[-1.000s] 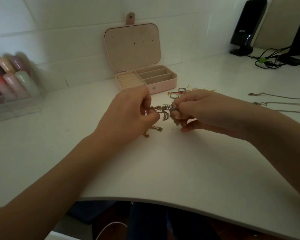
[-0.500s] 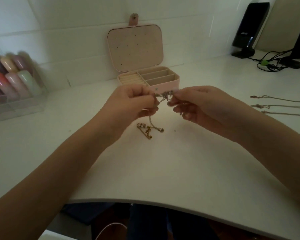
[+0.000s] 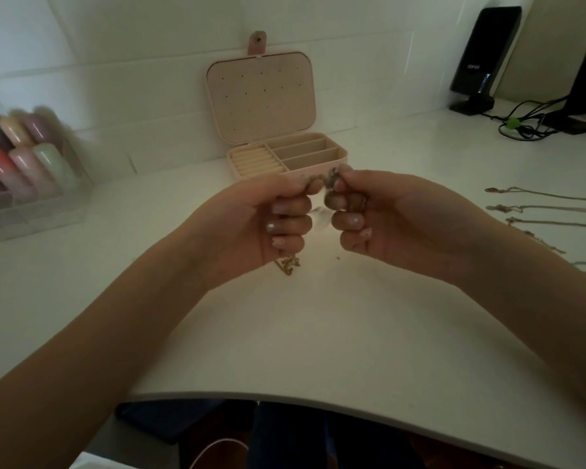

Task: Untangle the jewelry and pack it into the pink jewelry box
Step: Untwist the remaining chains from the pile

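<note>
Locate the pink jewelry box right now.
Head view: the pink jewelry box sits open at the back centre of the white table against the wall, just behind the left hand and right hand pinching the tangled jewelry.

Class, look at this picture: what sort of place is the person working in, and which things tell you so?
Probably a home desk or dressing table. Clues: the white tabletop against a white tiled wall, the clear plastic organiser of pastel bottles, and the black upright speaker with black cables.
</note>
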